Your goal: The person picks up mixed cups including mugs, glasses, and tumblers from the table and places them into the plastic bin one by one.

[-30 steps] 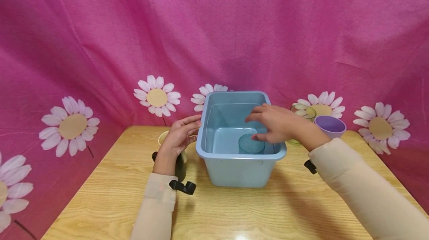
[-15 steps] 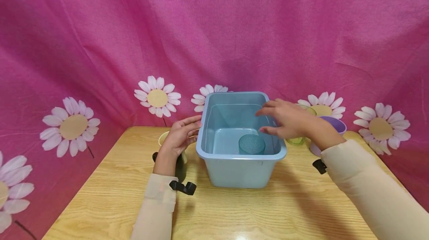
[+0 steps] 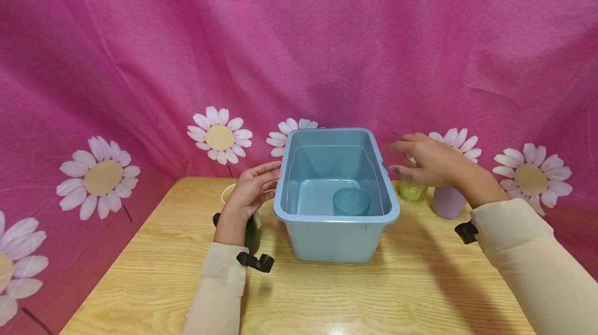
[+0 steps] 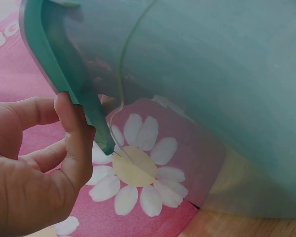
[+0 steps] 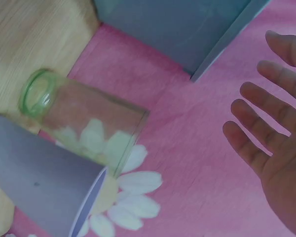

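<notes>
A light blue plastic tub (image 3: 336,236) stands on the wooden table, with a round translucent teal vessel (image 3: 351,202) inside near its front right. My left hand (image 3: 249,192) touches the tub's left rim from outside with its fingers; the left wrist view shows the fingers against the rim (image 4: 64,64). My right hand (image 3: 427,161) hovers right of the tub, fingers spread and holding nothing. Below it stand a clear green-based drinking glass (image 5: 89,118) and a purple cup (image 5: 44,170), partly covered by the hand in the head view.
Partly hidden behind my left hand and wrist are a cream-rimmed cup (image 3: 227,192) and a dark rounded vessel (image 3: 252,236). A pink cloth (image 3: 327,39) with daisies hangs close behind the tub. The wooden tabletop (image 3: 327,293) extends toward me.
My right hand has moved from over the tub to the right, past its rim, above the glass and purple cup. The teal vessel stays in the tub; my left hand has not moved.
</notes>
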Tool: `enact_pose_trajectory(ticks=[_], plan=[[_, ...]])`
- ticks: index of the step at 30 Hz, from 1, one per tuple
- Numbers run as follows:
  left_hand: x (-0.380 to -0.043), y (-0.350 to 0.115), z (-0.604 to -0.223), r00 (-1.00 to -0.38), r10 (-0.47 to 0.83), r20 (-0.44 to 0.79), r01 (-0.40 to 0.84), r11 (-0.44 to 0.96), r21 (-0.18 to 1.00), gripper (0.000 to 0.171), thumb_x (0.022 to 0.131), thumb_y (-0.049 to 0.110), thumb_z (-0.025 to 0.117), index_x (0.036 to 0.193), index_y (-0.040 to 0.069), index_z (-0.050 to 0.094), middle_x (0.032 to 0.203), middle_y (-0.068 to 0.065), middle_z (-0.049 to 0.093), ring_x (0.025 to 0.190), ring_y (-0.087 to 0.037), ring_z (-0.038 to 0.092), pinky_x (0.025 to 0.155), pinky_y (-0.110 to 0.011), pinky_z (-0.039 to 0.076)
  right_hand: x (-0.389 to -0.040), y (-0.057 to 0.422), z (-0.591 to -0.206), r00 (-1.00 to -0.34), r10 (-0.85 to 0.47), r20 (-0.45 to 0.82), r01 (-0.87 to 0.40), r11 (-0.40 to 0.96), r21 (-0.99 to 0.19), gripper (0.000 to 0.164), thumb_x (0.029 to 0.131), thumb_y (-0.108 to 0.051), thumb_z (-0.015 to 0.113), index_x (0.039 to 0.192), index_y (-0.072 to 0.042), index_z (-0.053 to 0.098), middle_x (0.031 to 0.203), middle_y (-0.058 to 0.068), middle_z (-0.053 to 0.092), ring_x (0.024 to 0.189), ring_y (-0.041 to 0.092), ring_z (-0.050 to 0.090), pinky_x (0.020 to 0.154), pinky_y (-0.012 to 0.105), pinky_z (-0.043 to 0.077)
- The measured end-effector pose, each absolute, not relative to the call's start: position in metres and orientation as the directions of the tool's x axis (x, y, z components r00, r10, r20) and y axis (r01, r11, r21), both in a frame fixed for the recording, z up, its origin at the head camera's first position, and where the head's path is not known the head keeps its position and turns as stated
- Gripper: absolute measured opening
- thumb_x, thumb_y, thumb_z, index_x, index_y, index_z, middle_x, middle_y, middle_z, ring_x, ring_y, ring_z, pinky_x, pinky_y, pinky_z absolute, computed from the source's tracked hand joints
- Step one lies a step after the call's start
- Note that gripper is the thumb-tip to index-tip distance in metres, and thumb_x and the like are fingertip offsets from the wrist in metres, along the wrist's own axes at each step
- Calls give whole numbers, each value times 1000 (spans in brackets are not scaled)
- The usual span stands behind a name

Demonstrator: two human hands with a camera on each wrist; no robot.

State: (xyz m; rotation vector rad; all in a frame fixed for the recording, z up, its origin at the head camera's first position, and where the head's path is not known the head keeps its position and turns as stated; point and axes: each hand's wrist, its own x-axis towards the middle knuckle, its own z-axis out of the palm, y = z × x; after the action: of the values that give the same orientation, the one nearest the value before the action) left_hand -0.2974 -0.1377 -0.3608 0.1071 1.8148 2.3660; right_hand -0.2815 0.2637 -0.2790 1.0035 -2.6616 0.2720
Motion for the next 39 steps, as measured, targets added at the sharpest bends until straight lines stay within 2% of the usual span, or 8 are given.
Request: enact_pose_trajectory(ticks=[6, 9, 15, 18, 20, 24, 31, 39], plan=[[-296, -137, -361, -985, 167, -38, -80, -250, 965, 42, 97, 9, 69, 137, -1, 61, 107, -4, 73, 85, -19, 71, 77, -32, 59, -285, 285, -284, -692, -619, 373, -687, 722, -76, 33, 90, -18, 74, 120, -6, 71, 100, 2, 67, 93, 22, 63, 83, 47, 51], [-296, -137, -361, -986, 162, -40, -80, -251, 965, 41, 97, 9, 69, 136, -1, 62, 107, -4, 73, 85, -19, 71, 79, -33, 59, -285, 294, -286, -709, -592, 383, -664, 743, -79, 29, 88, -19, 76, 115, -7, 72, 101, 0, 68, 97, 24, 63, 84, 48, 51], [-297, -137, -361, -985, 165, -47, -88, -250, 964, 40, 97, 10, 70, 136, 0, 63, 107, -4, 73, 85, -19, 71, 78, -33, 59, -287, 309, -294, -707, -568, 422, -654, 752, -83, 24, 83, -12, 76, 107, -14, 75, 100, -5, 69, 90, 16, 60, 76, 41, 51], [-297, -137, -361, -985, 162, -52, -93, -251, 964, 40, 97, 10, 70, 136, 0, 63, 107, -4, 73, 85, -19, 71, 78, -33, 59, -288, 316, -298, -706, -560, 434, -649, 756, -80, 27, 81, -12, 77, 108, -12, 75, 103, -1, 71, 90, 19, 63, 79, 43, 52], [-297, -137, -360, -986, 160, -53, -93, -254, 963, 40, 97, 10, 70, 135, 0, 63, 107, -4, 74, 85, -19, 71, 79, -33, 59, -288, 321, -299, -715, -551, 429, -638, 766, -80, 30, 82, -14, 77, 111, -7, 75, 107, 8, 72, 95, 27, 66, 83, 49, 53], [-296, -137, -360, -986, 158, -55, -95, -258, 962, 40, 98, 10, 69, 136, 1, 63, 108, -4, 74, 85, -20, 71, 79, -33, 59, -288, 331, -301, -756, -519, 397, -597, 797, -95, 36, 83, -16, 79, 115, -2, 73, 114, 18, 70, 103, 37, 66, 86, 56, 52], [-295, -138, -359, -985, 161, -60, -100, -253, 962, 40, 98, 12, 69, 137, 2, 63, 110, -5, 73, 88, -21, 72, 78, -32, 60, -288, 346, -304, -815, -458, 355, -524, 844, -113, 39, 83, -20, 80, 118, -3, 72, 118, 20, 69, 108, 40, 65, 90, 59, 50], [-295, -137, -360, -985, 162, -51, -92, -252, 963, 40, 98, 11, 68, 137, 1, 63, 109, -5, 73, 87, -20, 72, 75, -31, 60, -292, 362, -313, -802, -464, 376, -534, 840, -101, 37, 81, -17, 82, 113, -1, 73, 112, 21, 71, 100, 40, 68, 84, 57, 52]])
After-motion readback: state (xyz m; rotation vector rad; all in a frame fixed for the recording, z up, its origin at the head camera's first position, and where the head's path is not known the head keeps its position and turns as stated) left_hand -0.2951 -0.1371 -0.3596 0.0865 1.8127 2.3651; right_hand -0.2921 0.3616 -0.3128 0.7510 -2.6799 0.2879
